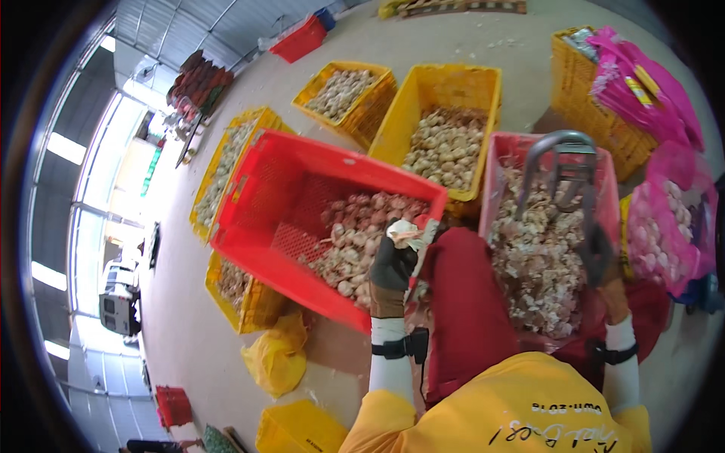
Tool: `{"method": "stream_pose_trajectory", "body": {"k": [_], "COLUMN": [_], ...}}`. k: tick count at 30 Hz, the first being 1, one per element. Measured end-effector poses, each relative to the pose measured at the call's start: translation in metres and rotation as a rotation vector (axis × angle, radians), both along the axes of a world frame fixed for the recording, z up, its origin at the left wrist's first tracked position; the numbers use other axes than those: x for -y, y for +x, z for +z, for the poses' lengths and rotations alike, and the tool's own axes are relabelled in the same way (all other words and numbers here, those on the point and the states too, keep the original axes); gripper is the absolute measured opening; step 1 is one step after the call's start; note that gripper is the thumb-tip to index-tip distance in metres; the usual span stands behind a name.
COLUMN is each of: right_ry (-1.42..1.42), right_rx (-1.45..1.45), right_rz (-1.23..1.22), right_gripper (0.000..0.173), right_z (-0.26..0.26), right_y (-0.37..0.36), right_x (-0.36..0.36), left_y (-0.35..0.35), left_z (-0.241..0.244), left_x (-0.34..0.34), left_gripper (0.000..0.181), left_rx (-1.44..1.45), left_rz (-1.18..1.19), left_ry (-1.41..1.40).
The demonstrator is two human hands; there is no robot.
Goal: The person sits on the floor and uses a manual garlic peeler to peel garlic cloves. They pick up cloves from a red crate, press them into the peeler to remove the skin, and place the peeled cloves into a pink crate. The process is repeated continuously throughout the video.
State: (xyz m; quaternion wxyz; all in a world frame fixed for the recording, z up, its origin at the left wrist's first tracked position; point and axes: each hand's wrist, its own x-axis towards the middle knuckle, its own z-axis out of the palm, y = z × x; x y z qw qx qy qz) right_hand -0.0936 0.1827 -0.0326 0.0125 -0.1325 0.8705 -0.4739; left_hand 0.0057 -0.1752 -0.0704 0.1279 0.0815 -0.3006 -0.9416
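My left hand [392, 274], in a dark glove, grips a white garlic bulb [404, 231] with loose papery skin. It is above the near right end of a tilted red plastic crate [249, 187], which holds loose garlic bulbs [354, 249]. On the other side, my right hand [603, 260] is blurred over the right edge of a pink plastic crate [610, 175] full of garlic skins and trimmings [535, 266]. A grey tubular metal frame [558, 141] rises over that crate, close to my right hand. Blur hides whether the fingers hold anything.
Yellow crates of garlic [362, 127] [491, 107] [277, 306] surround the red crate. At right are a pink mesh bag of garlic [660, 238] and a yellow crate [572, 85] draped with magenta sacks [651, 102]. A yellow plastic bag [276, 357] lies on the floor.
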Motion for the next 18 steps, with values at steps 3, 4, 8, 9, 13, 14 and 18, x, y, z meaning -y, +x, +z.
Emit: {"method": "stream_pose_trajectory", "body": {"k": [3,4,8,9,13,14,18], "right_ry": [-0.207,-0.191,-0.318,-0.337,-0.372,-0.360,-0.355], "right_rx": [0.234,0.307,0.545,0.585,0.688,0.689,0.704], "right_rz": [-0.033,-0.060,0.013,0.046,0.077,0.093,0.109], "right_gripper": [0.029,0.026,0.030,0.034,0.038,0.037,0.038], "right_z": [0.003,0.014,0.070,0.082,0.097,0.099,0.093], "right_y": [-0.002,0.002,0.009,0.009,0.004,0.001,0.001], "right_x": [0.013,0.015,0.005,-0.001,-0.010,-0.011,-0.006], "left_y": [-0.020,-0.029,-0.048,-0.054,-0.060,-0.065,-0.080], "left_z": [0.021,0.023,0.028,0.036,0.040,0.034,0.014], "left_x": [-0.042,-0.050,-0.070,-0.086,-0.141,-0.150,-0.173], "left_gripper": [0.038,0.038,0.036,0.034,0.033,0.032,0.032], "left_rx": [0.039,0.073,0.142,0.150,0.073,0.110,0.217], "left_rz": [-0.119,-0.133,-0.189,-0.109,-0.197,-0.246,-0.313], "left_ry": [-0.040,-0.103,-0.088,-0.226,-0.483,-0.377,0.039]}}
